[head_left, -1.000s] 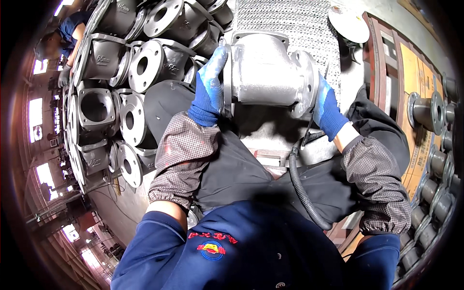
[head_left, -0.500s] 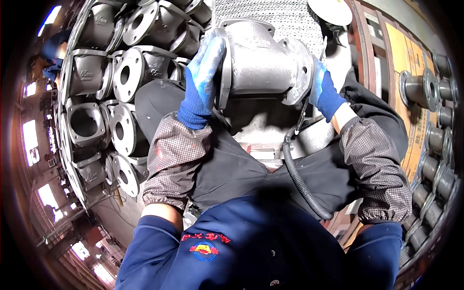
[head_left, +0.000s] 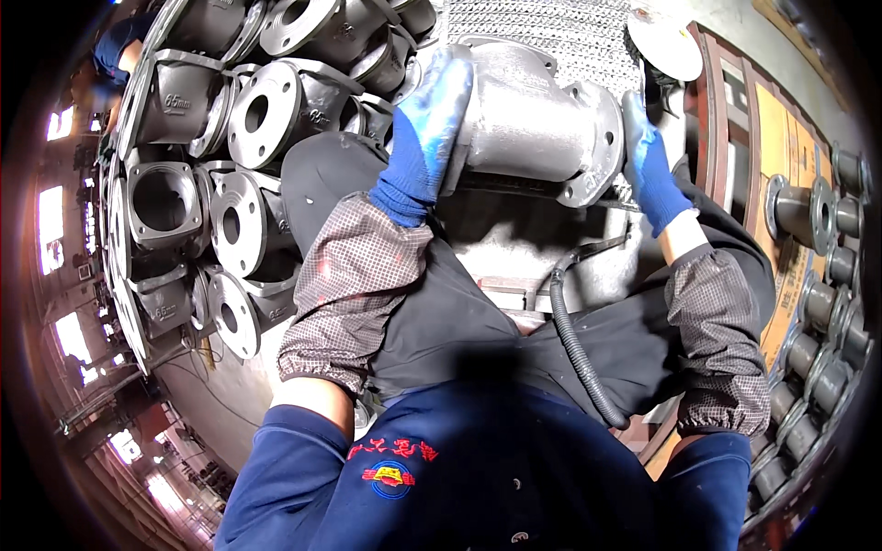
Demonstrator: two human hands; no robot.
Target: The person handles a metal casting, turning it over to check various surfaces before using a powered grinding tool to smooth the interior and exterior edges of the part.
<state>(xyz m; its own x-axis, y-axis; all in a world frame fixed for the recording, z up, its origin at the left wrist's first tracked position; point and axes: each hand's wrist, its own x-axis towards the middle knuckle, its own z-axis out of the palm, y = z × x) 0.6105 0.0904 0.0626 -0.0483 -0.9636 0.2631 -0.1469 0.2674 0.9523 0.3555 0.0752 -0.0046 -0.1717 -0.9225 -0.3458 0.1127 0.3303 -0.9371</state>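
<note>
Handling is looking unfinished: the left hand (head_left: pixel 428 129) is clasping one end of a grey pipe (head_left: pixel 528 119) before a patterned mat (head_left: pixel 570 46); the right hand (head_left: pixel 649 151), unclenched, is lying just beside the other.

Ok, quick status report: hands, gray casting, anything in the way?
Left hand against left flange of gray casting. Right hand beside right flange, contact unclear. Ribbed hose over the lap, apart from both hands.
</note>
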